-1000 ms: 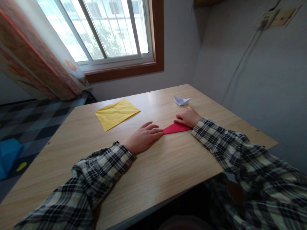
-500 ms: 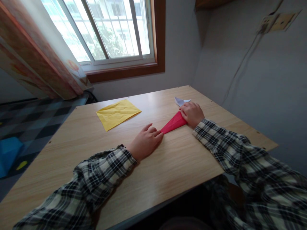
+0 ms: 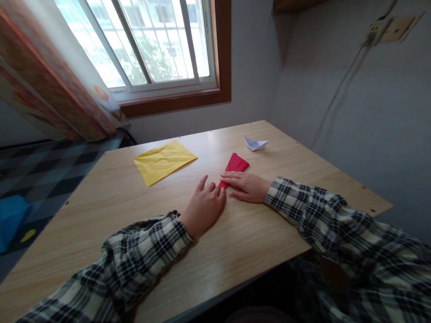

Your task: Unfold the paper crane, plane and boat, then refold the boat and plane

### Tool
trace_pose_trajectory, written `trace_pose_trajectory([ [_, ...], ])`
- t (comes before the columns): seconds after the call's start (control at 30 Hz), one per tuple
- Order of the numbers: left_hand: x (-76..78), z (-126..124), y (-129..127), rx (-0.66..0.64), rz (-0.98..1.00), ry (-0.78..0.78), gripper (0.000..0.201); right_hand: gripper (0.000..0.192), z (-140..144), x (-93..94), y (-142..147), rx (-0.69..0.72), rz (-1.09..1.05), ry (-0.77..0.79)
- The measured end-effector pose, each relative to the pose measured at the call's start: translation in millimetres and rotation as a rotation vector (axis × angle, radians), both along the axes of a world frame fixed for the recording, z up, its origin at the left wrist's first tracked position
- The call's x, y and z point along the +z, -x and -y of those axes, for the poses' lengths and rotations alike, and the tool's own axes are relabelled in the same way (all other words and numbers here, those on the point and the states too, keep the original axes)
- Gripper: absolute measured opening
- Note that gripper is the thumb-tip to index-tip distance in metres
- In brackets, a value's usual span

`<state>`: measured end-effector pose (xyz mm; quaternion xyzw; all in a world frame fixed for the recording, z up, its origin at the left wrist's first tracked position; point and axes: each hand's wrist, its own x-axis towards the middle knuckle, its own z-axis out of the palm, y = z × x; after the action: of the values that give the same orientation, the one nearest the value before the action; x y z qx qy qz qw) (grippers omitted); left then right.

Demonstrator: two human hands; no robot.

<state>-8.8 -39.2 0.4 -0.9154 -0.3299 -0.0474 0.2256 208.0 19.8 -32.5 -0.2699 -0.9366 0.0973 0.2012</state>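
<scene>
A piece of red folded paper (image 3: 237, 163) lies on the table, wide at its far end and narrowing toward me. My left hand (image 3: 204, 207) rests at the narrow tip with its fingers curled, pinning the paper there; the thumb side is partly raised. Across the lower part of the red paper lies my right hand (image 3: 249, 185), flat with its fingers stretched out, covering some of the paper. Just beyond, to the right, stands a small white paper boat (image 3: 256, 144), touched by neither hand.
A creased yellow paper sheet (image 3: 163, 161) lies at the table's back left. The wooden table (image 3: 188, 269) meets a wall with a window (image 3: 161, 45). On the left, a blue object (image 3: 11, 220) rests on a checkered surface (image 3: 60, 179). A cord hangs from a wall socket (image 3: 377, 33).
My right hand has moved from the paper's wide end down toward its narrow tip and flattened. The red paper's wide end has swung left and away, and the white boat shows fully.
</scene>
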Motion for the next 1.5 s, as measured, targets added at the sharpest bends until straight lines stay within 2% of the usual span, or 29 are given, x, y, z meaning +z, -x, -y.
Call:
trace_pose_trajectory([
  [0.17,0.6,-0.9,-1.4,0.003,-0.008,0.030,0.019,0.071,14.1,-2.8,9.4,0.027,0.049,0.090],
  [0.43,2.4,-0.6,-1.8,0.015,-0.029,0.041,0.022,0.076,16.9,-3.7,9.0,0.046,-0.020,0.145],
  [0.83,1.6,-1.6,-3.0,0.015,-0.019,0.050,0.027,0.075,13.2,-3.0,6.1,-0.076,0.079,0.108],
  [1.07,2.5,-1.0,-3.6,0.013,-0.016,0.050,0.024,0.083,12.1,-2.1,2.5,-0.142,0.162,0.117],
  [1.5,3.7,-0.1,-4.3,0.012,-0.017,0.071,0.021,0.088,3.4,-7.6,-5.5,-0.237,0.189,0.122],
])
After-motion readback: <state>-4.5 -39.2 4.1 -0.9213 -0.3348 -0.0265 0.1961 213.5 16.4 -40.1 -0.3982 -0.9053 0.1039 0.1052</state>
